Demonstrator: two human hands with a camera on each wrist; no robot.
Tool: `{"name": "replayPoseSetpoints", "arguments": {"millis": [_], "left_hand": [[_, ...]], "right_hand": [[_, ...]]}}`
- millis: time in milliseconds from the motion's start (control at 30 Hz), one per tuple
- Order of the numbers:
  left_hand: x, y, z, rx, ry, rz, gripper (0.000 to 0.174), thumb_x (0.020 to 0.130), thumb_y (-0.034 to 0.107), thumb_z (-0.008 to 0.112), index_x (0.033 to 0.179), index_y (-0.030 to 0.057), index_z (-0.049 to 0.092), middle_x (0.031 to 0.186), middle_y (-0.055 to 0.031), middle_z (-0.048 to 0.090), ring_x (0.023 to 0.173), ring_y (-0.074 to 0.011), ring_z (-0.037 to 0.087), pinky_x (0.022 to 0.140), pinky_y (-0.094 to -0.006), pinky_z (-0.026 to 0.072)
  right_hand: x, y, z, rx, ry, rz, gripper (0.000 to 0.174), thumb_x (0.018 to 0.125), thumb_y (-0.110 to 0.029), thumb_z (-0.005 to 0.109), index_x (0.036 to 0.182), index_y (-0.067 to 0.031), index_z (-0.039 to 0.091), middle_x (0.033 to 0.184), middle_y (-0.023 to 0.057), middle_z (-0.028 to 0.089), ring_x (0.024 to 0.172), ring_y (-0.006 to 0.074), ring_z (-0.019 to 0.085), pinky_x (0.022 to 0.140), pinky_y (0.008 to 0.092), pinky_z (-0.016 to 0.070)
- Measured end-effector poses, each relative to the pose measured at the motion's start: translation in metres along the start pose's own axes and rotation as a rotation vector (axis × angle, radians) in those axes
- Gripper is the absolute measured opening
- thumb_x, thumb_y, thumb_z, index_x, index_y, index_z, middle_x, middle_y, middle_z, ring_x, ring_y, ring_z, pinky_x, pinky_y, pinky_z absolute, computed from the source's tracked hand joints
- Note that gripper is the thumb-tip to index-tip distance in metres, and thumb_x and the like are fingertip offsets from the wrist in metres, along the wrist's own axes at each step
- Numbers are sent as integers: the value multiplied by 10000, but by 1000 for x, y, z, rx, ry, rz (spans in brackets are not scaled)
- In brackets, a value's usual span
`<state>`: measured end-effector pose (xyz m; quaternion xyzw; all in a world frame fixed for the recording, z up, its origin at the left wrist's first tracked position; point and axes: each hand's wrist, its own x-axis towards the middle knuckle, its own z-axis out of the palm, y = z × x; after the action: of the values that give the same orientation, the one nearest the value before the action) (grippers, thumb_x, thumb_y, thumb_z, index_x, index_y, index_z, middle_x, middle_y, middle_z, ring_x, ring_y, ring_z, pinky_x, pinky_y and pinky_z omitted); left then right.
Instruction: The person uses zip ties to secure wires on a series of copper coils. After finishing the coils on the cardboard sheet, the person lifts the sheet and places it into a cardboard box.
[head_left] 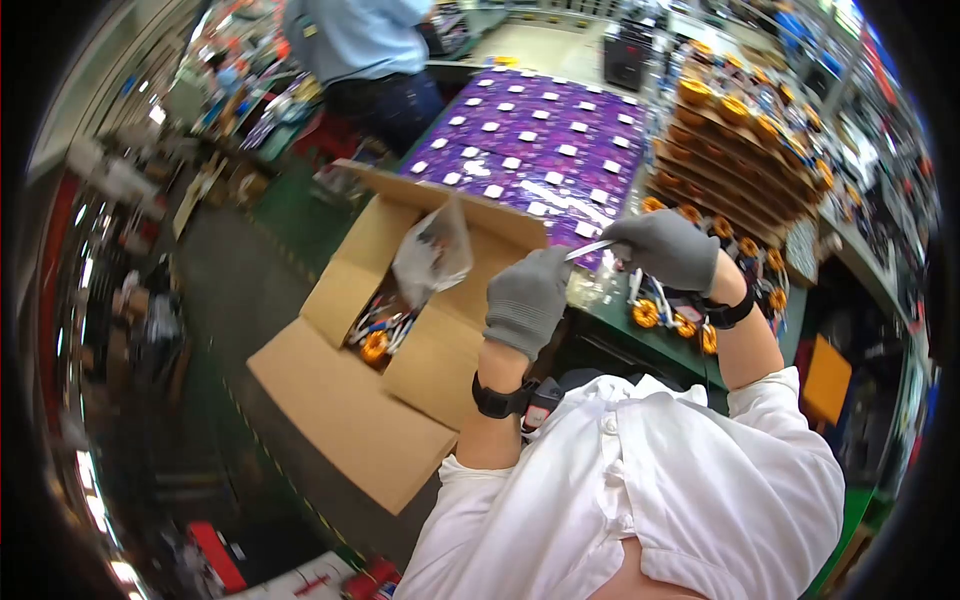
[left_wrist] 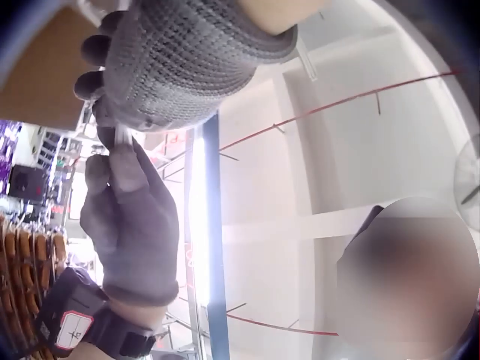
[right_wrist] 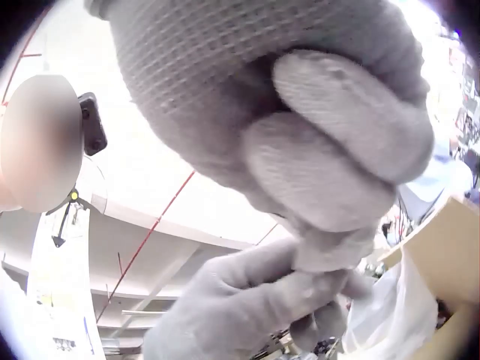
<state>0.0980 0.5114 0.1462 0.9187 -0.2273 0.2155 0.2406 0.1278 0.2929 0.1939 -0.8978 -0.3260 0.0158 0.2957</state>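
Observation:
Both hands wear grey knit gloves and meet in front of the chest. A thin white strip (head_left: pixel 590 249) stretches between them; its exact kind cannot be told. My left hand (head_left: pixel 527 300) pinches one end, and the right hand (head_left: pixel 668 250) pinches the other. In the left wrist view the short pale strip (left_wrist: pixel 124 136) shows between the two sets of fingertips. Curled fingers of the right hand (right_wrist: pixel 330 135) fill the right wrist view and hide the strip there. Left of the hands is an open cardboard box (head_left: pixel 340 410) holding a clear plastic bag (head_left: pixel 435 255) and orange wire-wound coils (head_left: pixel 375 346).
Purple-covered pieces with white squares (head_left: pixel 540 150) spread over the bench beyond the hands. Loose orange coils with leads (head_left: pixel 646 313) lie below the right hand, near stacked cardboard layers of coils (head_left: pixel 720 170). Another person in a blue shirt (head_left: pixel 365 40) stands at the back left.

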Motion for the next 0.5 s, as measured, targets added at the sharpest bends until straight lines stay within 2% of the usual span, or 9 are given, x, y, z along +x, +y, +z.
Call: {"name": "replayPoseSetpoints", "arguments": {"millis": [33,67,133,167,267,333,400,467,500], "left_hand": [[2,-1,18,-40,20,5,177,916,219,525,902,74,626,707,-45,635,534,-175,575,485,-313,439],[4,0,33,-70,-2,44,177,916,219,525,902,74,626,707,-45,635,534,-175,575,485,-313,439],[14,17,48,-1031,-354,-693,246,947,246,514,957,49,661,673,-19,629,478,-94,527,420,-234,378],[17,36,53,-1222,-385,-707,280,952,257,514,950,24,668,643,19,607,437,-19,450,390,-163,303],[16,71,111,-1773,-582,-827,305,944,246,521,1118,6,592,893,-77,641,665,-103,590,526,-198,446],[16,101,141,-1884,-618,-793,359,972,275,458,1218,23,528,1012,-80,620,870,-162,607,696,-282,510],[14,127,174,-1846,-625,-802,348,983,263,424,1212,25,531,1025,-75,618,922,-163,600,752,-305,505],[10,149,197,-1947,-640,-795,335,988,239,412,1209,21,539,1030,-64,616,929,-152,598,774,-292,495],[7,158,206,-1789,-574,-626,325,991,226,405,1192,13,546,1021,-59,617,914,-150,595,776,-286,489]], "right_hand": [[-20,16,-8,31,21,97,217,865,-138,536,1041,-57,635,786,161,638,705,308,627,665,365,484],[-42,28,-11,30,177,254,211,890,-145,523,1038,-36,626,743,116,643,607,235,606,595,327,468],[-79,41,-18,647,451,535,222,922,-159,505,1048,-13,615,698,39,609,538,106,531,512,254,418],[-92,38,-15,746,578,602,226,938,-154,496,1054,3,610,690,-19,557,538,19,446,471,195,356],[-122,36,15,848,641,673,352,932,-147,486,1260,-19,491,721,-1,582,581,37,505,489,208,397],[-135,42,32,760,650,738,518,924,-179,495,1395,-42,328,752,62,614,602,119,573,519,271,450],[-150,75,56,285,652,669,699,905,-198,495,1460,-52,95,785,250,620,661,389,620,579,439,480],[-171,83,59,144,456,744,756,909,-198,481,1452,-34,-19,771,273,615,673,423,612,587,482,472],[-176,79,52,103,425,720,772,912,-199,471,1441,-15,-59,749,272,613,648,431,601,584,508,464]]}}
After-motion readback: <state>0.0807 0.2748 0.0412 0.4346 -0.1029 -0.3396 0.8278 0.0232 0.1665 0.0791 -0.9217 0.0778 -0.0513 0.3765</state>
